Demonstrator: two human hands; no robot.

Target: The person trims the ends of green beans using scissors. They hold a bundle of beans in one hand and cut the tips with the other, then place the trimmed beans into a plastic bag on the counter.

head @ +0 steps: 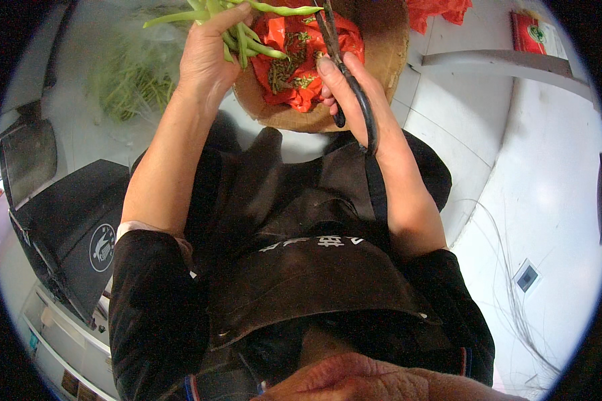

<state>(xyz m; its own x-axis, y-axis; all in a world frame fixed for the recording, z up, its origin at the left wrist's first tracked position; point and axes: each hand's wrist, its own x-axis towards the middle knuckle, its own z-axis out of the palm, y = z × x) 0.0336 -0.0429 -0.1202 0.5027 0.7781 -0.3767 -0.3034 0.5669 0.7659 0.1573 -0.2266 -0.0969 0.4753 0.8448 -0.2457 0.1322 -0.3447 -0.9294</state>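
My left hand (213, 52) grips a bunch of green beans (243, 40) at the top of the head view. One bean (286, 9) sticks out to the right, its tip at the scissor blades. In my right hand (353, 92) is a pair of black-handled scissors (330, 37), blades pointing up toward that tip. How far the blades are apart is hard to tell. Below both hands a red plastic bag (306, 97) lies in a brown cardboard container (386, 55), with small green bean ends (283, 67) scattered on it.
More green beans (135, 90) lie in a clear plastic bag on the floor at the left. A black box (75, 215) with a printed emblem stands at lower left. Another red bag (439, 12) is at upper right. A white wall (547, 175) with a socket (527, 275) rises at the right.
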